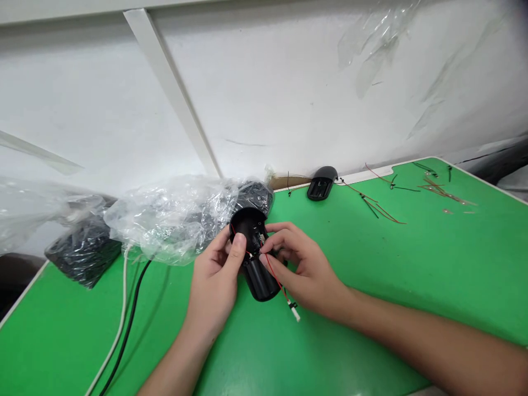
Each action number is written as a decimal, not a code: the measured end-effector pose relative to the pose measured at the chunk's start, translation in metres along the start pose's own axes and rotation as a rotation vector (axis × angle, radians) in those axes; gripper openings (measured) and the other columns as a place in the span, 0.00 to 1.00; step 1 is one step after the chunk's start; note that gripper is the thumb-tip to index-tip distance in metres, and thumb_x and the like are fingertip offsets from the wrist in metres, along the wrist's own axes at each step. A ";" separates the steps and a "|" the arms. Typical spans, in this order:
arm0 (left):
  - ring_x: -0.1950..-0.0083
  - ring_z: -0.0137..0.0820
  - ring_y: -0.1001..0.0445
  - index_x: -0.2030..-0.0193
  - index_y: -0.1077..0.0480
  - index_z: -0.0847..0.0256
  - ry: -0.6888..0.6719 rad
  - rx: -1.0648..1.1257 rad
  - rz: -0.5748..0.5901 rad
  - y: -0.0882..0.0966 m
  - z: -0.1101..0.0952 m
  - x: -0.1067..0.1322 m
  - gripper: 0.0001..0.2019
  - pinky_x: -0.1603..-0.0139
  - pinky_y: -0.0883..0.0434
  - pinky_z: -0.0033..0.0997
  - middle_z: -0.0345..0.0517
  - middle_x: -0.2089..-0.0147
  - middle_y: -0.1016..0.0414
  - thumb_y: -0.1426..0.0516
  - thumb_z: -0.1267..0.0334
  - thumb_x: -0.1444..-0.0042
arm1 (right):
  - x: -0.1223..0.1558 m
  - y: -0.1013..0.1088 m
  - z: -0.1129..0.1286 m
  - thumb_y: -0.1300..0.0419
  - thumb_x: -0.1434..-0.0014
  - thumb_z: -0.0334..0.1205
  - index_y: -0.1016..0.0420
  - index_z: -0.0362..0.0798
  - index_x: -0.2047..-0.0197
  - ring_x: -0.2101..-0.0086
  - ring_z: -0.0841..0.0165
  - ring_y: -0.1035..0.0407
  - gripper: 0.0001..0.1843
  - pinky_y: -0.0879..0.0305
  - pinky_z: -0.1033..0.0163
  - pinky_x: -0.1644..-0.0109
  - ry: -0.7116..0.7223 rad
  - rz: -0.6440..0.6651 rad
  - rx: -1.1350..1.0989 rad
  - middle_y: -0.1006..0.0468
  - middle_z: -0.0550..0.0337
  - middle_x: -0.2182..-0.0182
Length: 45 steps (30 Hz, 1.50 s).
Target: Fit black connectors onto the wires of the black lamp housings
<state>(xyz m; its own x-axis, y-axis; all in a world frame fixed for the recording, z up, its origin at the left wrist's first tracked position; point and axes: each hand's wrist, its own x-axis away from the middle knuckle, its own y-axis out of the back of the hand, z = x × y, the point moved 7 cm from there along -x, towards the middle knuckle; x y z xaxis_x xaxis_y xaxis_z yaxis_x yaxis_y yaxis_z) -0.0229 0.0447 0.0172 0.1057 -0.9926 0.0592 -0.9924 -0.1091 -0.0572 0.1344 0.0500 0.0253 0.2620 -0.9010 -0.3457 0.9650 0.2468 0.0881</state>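
A black plastic housing (263, 280), open on its upper side, is held above the green table. My left hand (220, 272) is closed round its left edge, the thumb resting on the rim. My right hand (299, 264) pinches a thin red wire (275, 275) over the middle of the housing, thumb and forefinger together. From the pinch the wire runs down past the housing to a small white connector (295, 313) with a black piece beside it. Inside the housing, small parts near the right fingertips are too fine to make out.
Clear plastic bags (165, 214) with dark contents lie at the back left. A second black housing (323, 182) rests by the wall. Several loose red and black wires (377, 206) are scattered at the right. A white cable (121, 313) and a black cable (131, 319) cross the left side.
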 end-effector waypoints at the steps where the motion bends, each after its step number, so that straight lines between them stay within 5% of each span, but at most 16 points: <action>1: 0.55 0.28 0.29 0.42 0.24 0.55 0.014 0.049 0.008 -0.002 0.000 0.000 0.20 0.55 0.31 0.23 0.43 0.52 0.23 0.38 0.51 0.38 | 0.000 0.001 -0.001 0.39 0.35 0.34 0.25 0.48 0.57 0.60 0.70 0.30 0.03 0.31 0.64 0.59 -0.014 -0.007 -0.019 0.30 0.53 0.47; 15: 0.60 0.27 0.31 0.48 0.23 0.55 0.037 0.135 -0.037 -0.001 0.002 0.000 0.15 0.64 0.30 0.20 0.41 0.59 0.26 0.36 0.55 0.40 | 0.003 0.001 0.001 0.39 0.35 0.33 0.26 0.48 0.57 0.62 0.73 0.30 0.03 0.31 0.64 0.55 -0.004 -0.007 -0.042 0.30 0.55 0.47; 22: 0.66 0.26 0.37 0.64 0.26 0.60 0.025 0.159 -0.129 0.009 0.007 -0.002 0.07 0.68 0.35 0.22 0.39 0.68 0.31 0.36 0.60 0.42 | 0.003 0.000 0.004 0.39 0.35 0.31 0.26 0.48 0.57 0.53 0.68 0.29 0.05 0.30 0.65 0.55 0.077 0.005 -0.003 0.27 0.52 0.48; 28: 0.66 0.29 0.36 0.69 0.31 0.61 -0.005 0.068 -0.211 0.017 0.008 -0.002 0.10 0.68 0.37 0.26 0.41 0.68 0.32 0.36 0.60 0.43 | 0.003 -0.003 0.006 0.39 0.36 0.30 0.25 0.47 0.56 0.47 0.66 0.31 0.05 0.30 0.70 0.59 0.113 0.044 -0.012 0.28 0.49 0.47; 37: 0.58 0.28 0.29 0.64 0.32 0.59 0.038 0.220 -0.187 0.010 0.005 -0.002 0.13 0.60 0.30 0.23 0.37 0.63 0.30 0.32 0.58 0.45 | 0.002 -0.005 -0.006 0.43 0.34 0.30 0.22 0.48 0.54 0.56 0.69 0.28 0.10 0.29 0.63 0.55 -0.036 0.054 -0.099 0.30 0.52 0.44; 42: 0.62 0.24 0.30 0.65 0.29 0.59 0.039 0.319 -0.176 0.005 0.002 0.000 0.12 0.63 0.30 0.20 0.37 0.64 0.30 0.33 0.57 0.44 | 0.001 -0.009 -0.019 0.38 0.34 0.40 0.30 0.49 0.47 0.65 0.70 0.31 0.13 0.31 0.64 0.63 -0.235 0.058 -0.311 0.26 0.59 0.64; 45: 0.62 0.25 0.31 0.64 0.27 0.61 0.001 0.320 -0.158 0.002 -0.005 0.001 0.12 0.62 0.30 0.20 0.40 0.64 0.28 0.35 0.54 0.42 | 0.001 -0.010 -0.017 0.35 0.36 0.41 0.31 0.49 0.46 0.65 0.71 0.31 0.17 0.33 0.66 0.64 -0.252 0.071 -0.305 0.27 0.60 0.64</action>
<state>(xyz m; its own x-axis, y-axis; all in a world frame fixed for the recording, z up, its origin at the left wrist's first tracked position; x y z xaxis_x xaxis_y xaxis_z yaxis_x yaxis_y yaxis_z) -0.0250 0.0437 0.0226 0.2559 -0.9622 0.0931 -0.8937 -0.2722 -0.3567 0.1249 0.0524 0.0080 0.3577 -0.9278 -0.1055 0.9084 0.3720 -0.1908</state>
